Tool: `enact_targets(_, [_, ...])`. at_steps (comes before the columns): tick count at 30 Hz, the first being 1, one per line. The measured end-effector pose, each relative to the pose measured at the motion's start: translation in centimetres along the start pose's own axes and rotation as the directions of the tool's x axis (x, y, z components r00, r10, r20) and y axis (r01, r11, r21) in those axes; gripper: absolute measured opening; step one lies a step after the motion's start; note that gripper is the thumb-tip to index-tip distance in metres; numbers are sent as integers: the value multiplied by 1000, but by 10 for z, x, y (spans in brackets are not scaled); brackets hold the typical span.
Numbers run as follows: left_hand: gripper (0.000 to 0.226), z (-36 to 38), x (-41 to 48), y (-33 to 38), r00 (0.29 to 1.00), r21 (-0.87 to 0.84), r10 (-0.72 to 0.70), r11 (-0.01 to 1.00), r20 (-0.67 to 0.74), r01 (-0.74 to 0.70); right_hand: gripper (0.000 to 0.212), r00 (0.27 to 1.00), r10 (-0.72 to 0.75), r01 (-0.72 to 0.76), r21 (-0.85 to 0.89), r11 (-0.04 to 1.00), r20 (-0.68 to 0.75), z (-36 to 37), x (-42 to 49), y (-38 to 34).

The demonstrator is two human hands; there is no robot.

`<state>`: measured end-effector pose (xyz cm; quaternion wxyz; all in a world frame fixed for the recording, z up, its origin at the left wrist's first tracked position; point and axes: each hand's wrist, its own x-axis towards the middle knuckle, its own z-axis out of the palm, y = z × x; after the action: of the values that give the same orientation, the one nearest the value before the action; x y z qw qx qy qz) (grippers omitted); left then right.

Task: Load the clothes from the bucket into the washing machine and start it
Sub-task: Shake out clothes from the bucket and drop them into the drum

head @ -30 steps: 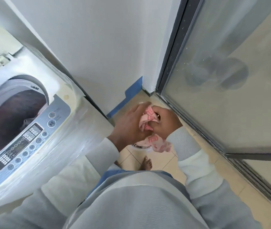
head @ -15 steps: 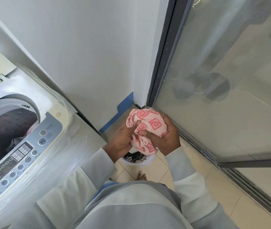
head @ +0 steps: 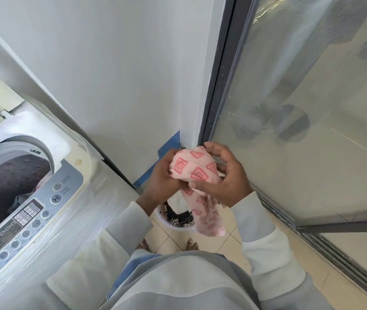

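Note:
A pink cloth with red square patterns [head: 195, 171] is bunched between both hands at chest height. My left hand [head: 162, 179] grips its left side; my right hand [head: 225, 180] curls round its right side, and a tail of the cloth hangs down. Directly below stands the white bucket [head: 173, 225] on the floor, with dark clothes inside, partly hidden by my hands. The top-load washing machine [head: 50, 220] is at the left with its lid up; the drum opening [head: 8, 186] shows some clothes inside.
The machine's control panel [head: 21, 220] with a start/pause button [head: 55, 199] faces me. A white wall is ahead and a sliding glass door [head: 301, 130] with its floor track is on the right. My bare feet stand on beige floor tiles [head: 227, 245].
Both hands have lifted the pink cloth up out of the bucket and gathered it into a bundle; the view has tilted so the bucket and feet show below.

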<state>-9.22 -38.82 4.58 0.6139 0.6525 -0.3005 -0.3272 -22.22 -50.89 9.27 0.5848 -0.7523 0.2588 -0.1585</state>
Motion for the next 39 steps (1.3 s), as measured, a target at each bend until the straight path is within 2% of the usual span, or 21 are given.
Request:
enact_targets(3, [61,-4,0,3,999,-347,-42,937,9,43,89,999,33,-32,43,999,-42,-4,-4,6])
enact_targets(5, [72,3,0,4,995,-479,-43,874,90,81,95,1000,25,-26,120,992,7,1,-9,11])
enact_targets(6, [77,9,0,4,994,-491,-46,867,101,90,96,1000,18,-21,150,989,22,5,-12,13])
enact_targets(8, [77,19,-1,2,999,-401,-24,915,47,41,97,999,37,-39,172,984,16,12,-13,22])
enact_targets(10, [64,22,0,-5,997,-160,78,984,-1,-77,86,998,46,-53,212,976,36,9,-15,34])
enact_targets(12, [54,17,2,-7,987,100,154,982,41,-157,55,996,83,-87,126,988,35,3,-15,41])
enact_targets(14, [57,10,4,-5,981,251,137,953,139,-169,47,986,165,-162,155,975,-6,0,-8,40])
enact_targets(15, [67,5,3,-4,971,278,112,946,211,-169,48,985,163,-148,230,962,-49,1,-5,39])
enact_targets(16, [83,0,2,-1,956,280,77,947,282,-159,46,985,146,-121,228,966,-96,2,-5,36])
enact_targets(18, [115,-10,-1,10,938,193,2,979,345,-73,33,988,100,-65,264,962,-120,2,-5,26])
enact_targets(20, [129,-17,-1,23,967,153,-25,988,252,-14,38,992,55,-29,212,977,-117,0,-3,29])
enact_targets(21, [130,-17,0,29,980,202,-18,979,199,-23,42,993,66,-51,142,989,-101,-1,-1,27])
enact_targets(23, [120,-11,0,33,982,324,21,943,187,-82,55,993,68,-85,-180,980,-96,0,1,21])
enact_targets(24, [109,-6,-1,30,980,386,44,915,192,-117,60,994,64,-85,-283,955,-83,2,1,18])
enact_targets(26, [79,1,-5,22,987,440,70,889,147,-128,71,995,95,-94,-263,960,-9,6,0,12])
enact_targets(29, [49,2,-9,14,999,254,45,966,-8,-41,83,991,80,-76,-39,996,110,-5,-1,4])
enact_targets(31, [38,-2,-10,13,995,68,-16,997,-99,23,80,993,49,-60,98,993,112,-14,-6,1])
enact_targets(33, [41,-2,-9,13,987,-123,-100,989,-126,84,79,1000,-8,5,212,977,16,-11,-10,2])
enact_targets(36, [60,13,-12,16,986,-395,-167,906,-12,149,83,994,-105,112,325,939,-40,10,-14,8])
enact_targets(37, [62,19,-14,16,986,-401,-168,902,22,162,81,995,-71,92,352,931,-73,16,-16,11])
enact_targets(39, [61,26,-20,16,987,-261,-152,952,44,158,72,976,69,7,341,940,-208,22,-17,15])
